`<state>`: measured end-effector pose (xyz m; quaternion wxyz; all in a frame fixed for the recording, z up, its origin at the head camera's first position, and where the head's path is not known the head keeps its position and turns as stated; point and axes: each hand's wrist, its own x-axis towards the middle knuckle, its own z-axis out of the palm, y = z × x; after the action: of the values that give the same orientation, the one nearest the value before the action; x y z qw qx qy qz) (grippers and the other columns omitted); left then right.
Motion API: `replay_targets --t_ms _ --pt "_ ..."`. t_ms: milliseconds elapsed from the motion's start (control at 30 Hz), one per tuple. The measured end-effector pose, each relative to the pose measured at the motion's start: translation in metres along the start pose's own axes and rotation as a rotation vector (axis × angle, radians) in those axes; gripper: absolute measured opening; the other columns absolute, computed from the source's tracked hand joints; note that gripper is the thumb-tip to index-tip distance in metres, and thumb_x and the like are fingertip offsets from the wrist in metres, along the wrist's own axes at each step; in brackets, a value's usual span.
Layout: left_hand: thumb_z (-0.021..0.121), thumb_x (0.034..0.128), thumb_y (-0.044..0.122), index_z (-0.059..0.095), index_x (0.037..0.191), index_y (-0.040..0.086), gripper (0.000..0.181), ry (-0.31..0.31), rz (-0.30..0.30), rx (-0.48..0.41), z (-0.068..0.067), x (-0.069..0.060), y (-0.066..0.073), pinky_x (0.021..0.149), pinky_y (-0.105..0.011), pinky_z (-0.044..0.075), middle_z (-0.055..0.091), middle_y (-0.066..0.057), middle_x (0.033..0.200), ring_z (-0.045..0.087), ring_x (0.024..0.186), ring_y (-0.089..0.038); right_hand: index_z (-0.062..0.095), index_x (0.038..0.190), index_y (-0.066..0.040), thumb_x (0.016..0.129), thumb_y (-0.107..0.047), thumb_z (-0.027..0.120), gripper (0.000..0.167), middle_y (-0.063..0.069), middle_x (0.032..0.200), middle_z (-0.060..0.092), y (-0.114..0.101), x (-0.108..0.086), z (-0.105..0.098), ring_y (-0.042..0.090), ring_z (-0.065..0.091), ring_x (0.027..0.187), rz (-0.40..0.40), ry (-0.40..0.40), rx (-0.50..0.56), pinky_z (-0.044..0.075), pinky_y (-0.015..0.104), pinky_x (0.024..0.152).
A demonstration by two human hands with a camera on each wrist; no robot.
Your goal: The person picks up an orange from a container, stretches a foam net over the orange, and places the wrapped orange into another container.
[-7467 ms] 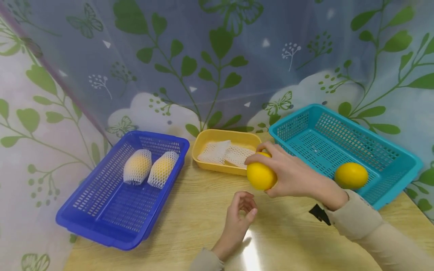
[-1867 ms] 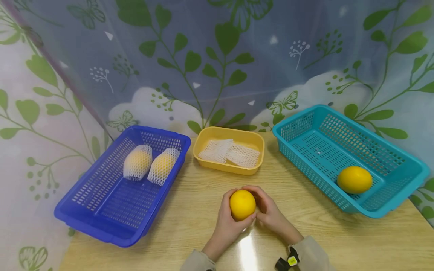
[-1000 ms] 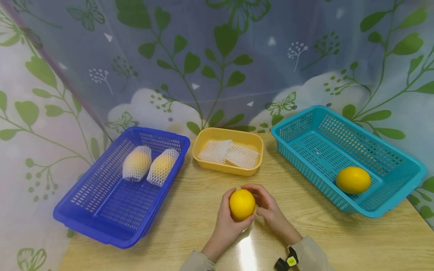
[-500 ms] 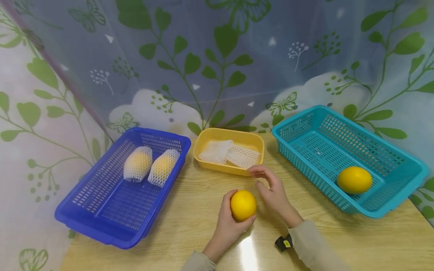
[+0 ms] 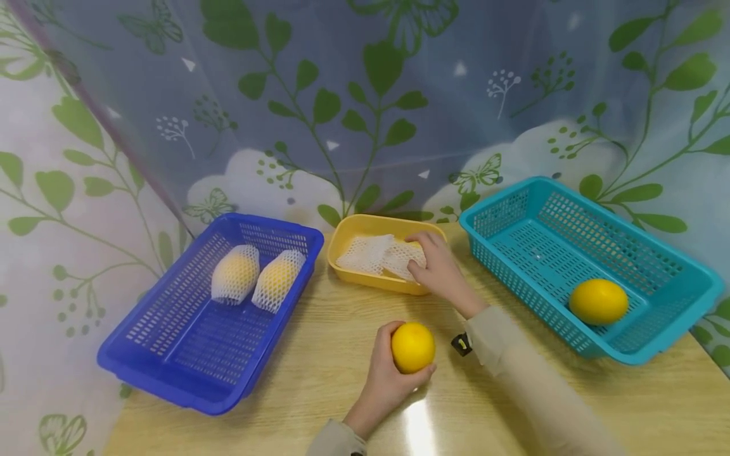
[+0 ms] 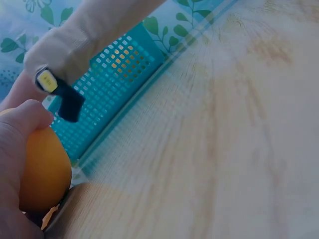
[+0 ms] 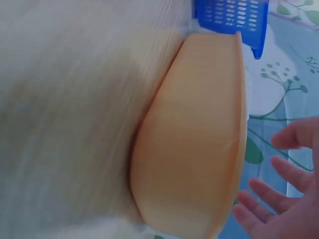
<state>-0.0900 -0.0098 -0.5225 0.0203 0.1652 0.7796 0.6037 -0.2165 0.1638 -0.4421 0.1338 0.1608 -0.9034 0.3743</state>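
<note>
Left hand [image 5: 386,378]: fingers curled round a smooth, round yellow fruit [image 5: 413,347], near the rectangular yellow plastic tray [image 5: 371,280]. Right hand [image 5: 440,269]: fingers spread, holding nothing, over white foam-mesh sleeves [image 5: 365,254] inside it. Risk: overlapping sleeves could lift together.

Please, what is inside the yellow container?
Inside the yellow container lie at least two white mesh sleeves. The right hand hides part of the container's right side, and anything beneath the sleeves is covered, so I cannot tell.
</note>
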Motion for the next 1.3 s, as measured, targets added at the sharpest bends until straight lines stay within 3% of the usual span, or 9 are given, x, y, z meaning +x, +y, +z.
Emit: replay_targets --t_ms 233,567,933,1133,1300 --pt "0.088 0.073 0.031 0.039 0.138 0.019 0.083 -0.012 0.008 0.016 0.001 0.0 0.0 0.097 -0.043 0.044 0.047 0.001 0.131 0.052 0.114 -0.018 0.046 0.139 0.002 0.087 -0.02 0.066 0.06 0.025 0.139 0.044 0.005 0.017 0.004 0.044 0.035 0.132 0.107 -0.188 -0.174 0.034 0.058 0.105" --pt "0.088 0.0735 0.033 0.038 0.139 0.02 0.083 -0.019 -0.008 0.032 0.0 -0.002 -0.001 0.098 -0.045 0.043 0.046 0.002 0.133 0.05 0.116 -0.018 0.049 0.136 0.0 0.087 -0.023 0.067 0.058 0.024 0.136 0.05 0.01 0.022 0.015 0.043 0.044 0.122 0.194 -0.289 -0.284 0.04 0.055 0.1" --pt "0.088 0.0731 0.032 0.039 0.141 0.017 0.085 -0.008 -0.008 0.038 -0.001 0.0 0.0 0.098 -0.045 0.043 0.047 0.002 0.132 0.051 0.115 -0.018 0.063 0.116 -0.001 0.083 -0.017 0.073 0.038 0.019 0.111 0.061 0.006 0.034 0.018 0.038 0.057 0.1 0.24 -0.341 -0.431 0.049 0.05 0.086" --pt "0.087 0.0735 0.033 0.038 0.141 0.016 0.085 -0.016 -0.017 0.042 0.0 0.0 0.0 0.099 -0.045 0.042 0.045 0.003 0.134 0.05 0.117 -0.018 0.067 0.091 -0.005 0.081 -0.007 0.065 0.01 0.011 0.092 0.062 0.009 0.037 0.021 0.029 0.057 0.083 0.233 -0.333 -0.413 0.049 0.044 0.074" --pt "0.088 0.0731 0.033 0.038 0.141 0.017 0.086 -0.013 -0.023 0.044 -0.001 0.0 -0.001 0.099 -0.045 0.042 0.045 0.003 0.134 0.049 0.117 -0.018 0.067 0.085 -0.007 0.08 -0.005 0.066 0.005 0.007 0.087 0.065 0.012 0.038 0.022 0.025 0.059 0.079 0.23 -0.322 -0.381 0.05 0.04 0.069"
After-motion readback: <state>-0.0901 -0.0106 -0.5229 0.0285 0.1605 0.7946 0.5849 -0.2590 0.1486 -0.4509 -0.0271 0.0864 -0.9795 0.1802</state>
